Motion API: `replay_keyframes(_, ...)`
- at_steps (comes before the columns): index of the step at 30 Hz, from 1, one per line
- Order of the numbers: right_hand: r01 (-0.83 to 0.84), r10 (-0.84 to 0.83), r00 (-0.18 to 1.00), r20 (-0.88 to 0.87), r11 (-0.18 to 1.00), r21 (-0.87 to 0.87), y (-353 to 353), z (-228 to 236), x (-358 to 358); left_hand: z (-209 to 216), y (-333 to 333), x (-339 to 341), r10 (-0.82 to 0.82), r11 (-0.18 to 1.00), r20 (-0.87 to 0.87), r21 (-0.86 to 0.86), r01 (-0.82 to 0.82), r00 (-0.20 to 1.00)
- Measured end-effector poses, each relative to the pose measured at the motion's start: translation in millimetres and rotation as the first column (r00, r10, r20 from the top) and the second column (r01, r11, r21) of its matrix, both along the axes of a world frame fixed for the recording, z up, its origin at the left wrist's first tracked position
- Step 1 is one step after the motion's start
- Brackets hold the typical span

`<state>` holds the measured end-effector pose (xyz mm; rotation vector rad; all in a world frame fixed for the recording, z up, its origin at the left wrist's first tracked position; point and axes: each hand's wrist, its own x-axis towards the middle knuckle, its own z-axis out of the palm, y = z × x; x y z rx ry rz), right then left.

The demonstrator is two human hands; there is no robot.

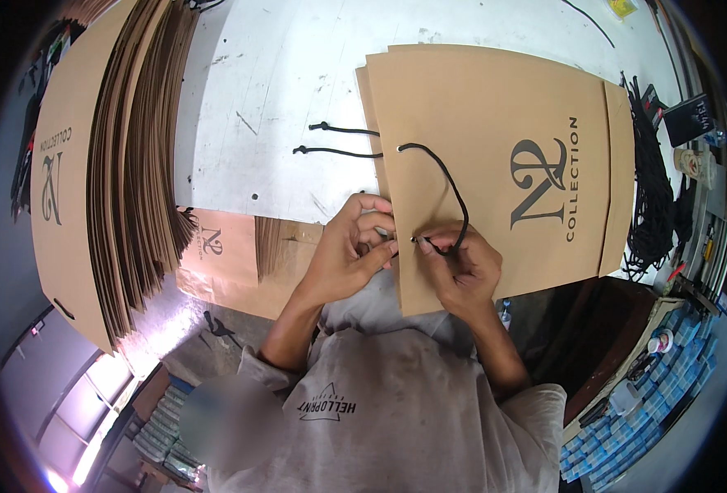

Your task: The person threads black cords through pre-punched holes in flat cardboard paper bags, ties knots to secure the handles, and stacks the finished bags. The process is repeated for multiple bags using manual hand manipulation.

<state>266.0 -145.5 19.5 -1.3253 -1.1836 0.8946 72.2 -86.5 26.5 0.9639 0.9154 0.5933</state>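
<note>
A flat brown paper bag (470, 99) with dark print lies sideways on top of other bags, its mouth edge toward the left. Black handle cord (457, 187) comes out of one eyelet and curves down to the second eyelet near me. There my right hand (469, 269) pinches the cord between thumb and fingers, close to the hole. My left hand (355, 251) grips the bag's mouth edge beside that eyelet, fingertips partly behind the paper. Two knotted cord ends (322, 126) stick out past the edge, farther from me.
A thick stack of brown bags (133, 164) stands at the left. More bags (224, 246) lie lower, near my left forearm. A bundle of black cords (649, 185) hangs at the right end of the white table (273, 74). Blue-and-white packs (626, 427) fill the lower right.
</note>
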Motion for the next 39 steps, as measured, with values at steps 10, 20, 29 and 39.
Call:
replay_keyframes(10,-0.138,0.091,0.928,0.36,0.985,0.107,5.2,9.0,5.5,1.1,-1.0,3.7,-0.105,0.99,0.002,-0.089,0.105,0.994)
replay_keyframes(20,-0.148,0.162,0.964,0.209,0.986,-0.082,3.5,14.4,13.4,-3.7,-1.1,7.8,-0.114,0.993,0.042,-0.02,0.115,0.993)
replay_keyframes(29,-0.104,0.101,0.993,-0.059,0.993,-0.059,-3.9,-0.9,14.4,-1.2,1.2,9.6,-0.076,0.996,0.042,-0.047,0.078,0.996)
replay_keyframes(39,-0.188,0.183,0.957,0.227,0.982,0.004,4.6,8.0,17.3,-6.6,-0.4,8.7,-0.074,0.997,0.04,-0.016,0.075,0.996)
